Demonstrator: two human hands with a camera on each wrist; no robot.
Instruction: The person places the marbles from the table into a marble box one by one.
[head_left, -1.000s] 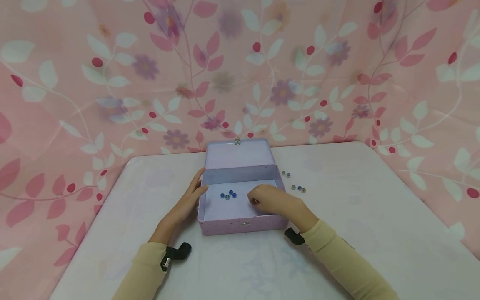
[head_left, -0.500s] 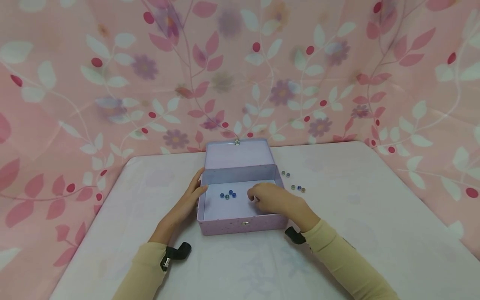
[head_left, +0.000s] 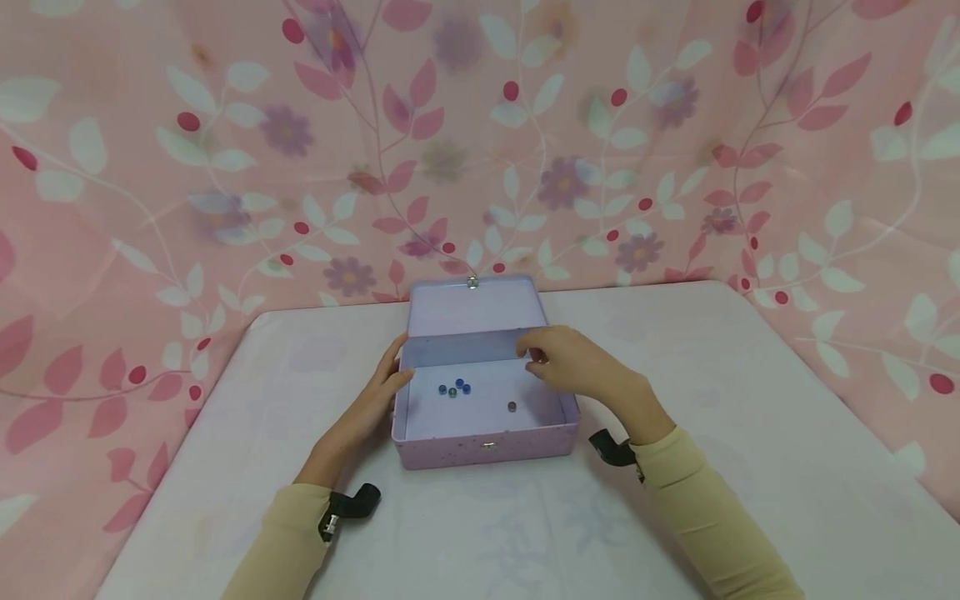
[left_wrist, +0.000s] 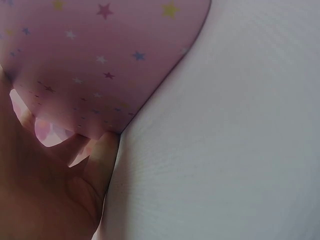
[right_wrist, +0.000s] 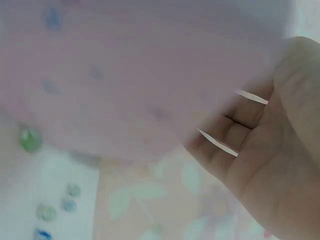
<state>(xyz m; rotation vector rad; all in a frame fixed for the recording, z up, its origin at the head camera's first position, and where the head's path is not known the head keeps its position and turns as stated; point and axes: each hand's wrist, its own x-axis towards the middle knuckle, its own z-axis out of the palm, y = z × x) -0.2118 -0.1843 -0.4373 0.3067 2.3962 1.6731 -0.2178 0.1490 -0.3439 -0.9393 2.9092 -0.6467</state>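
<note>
A purple hinged tin box (head_left: 487, 450) stands with its lid (head_left: 477, 308) raised. My left hand (head_left: 367, 408) holds its left wall, thumb over the rim and fingers along the outside; the left wrist view shows fingers (left_wrist: 102, 160) against the star-printed side (left_wrist: 100, 60). Several small glass marbles, mostly blue (head_left: 460, 383), lie together at the left of the box floor. A single darker marble (head_left: 512, 407) sits apart, nearer the front right. Above the right rim hovers my right hand (head_left: 570, 358), fingers loosely bent and nothing visible between them.
In the right wrist view, several marbles, including a green one (right_wrist: 31, 139) and a blue one (right_wrist: 43, 234), lie outside the box. The right hand hides them in the head view. A white-covered table (head_left: 315, 350) meets a pink floral cloth (head_left: 450, 150) behind.
My right hand has risen from the box floor and moved right and back, with its fingers parting. The darker marble now shows where the hand was. My left hand stays in place.
</note>
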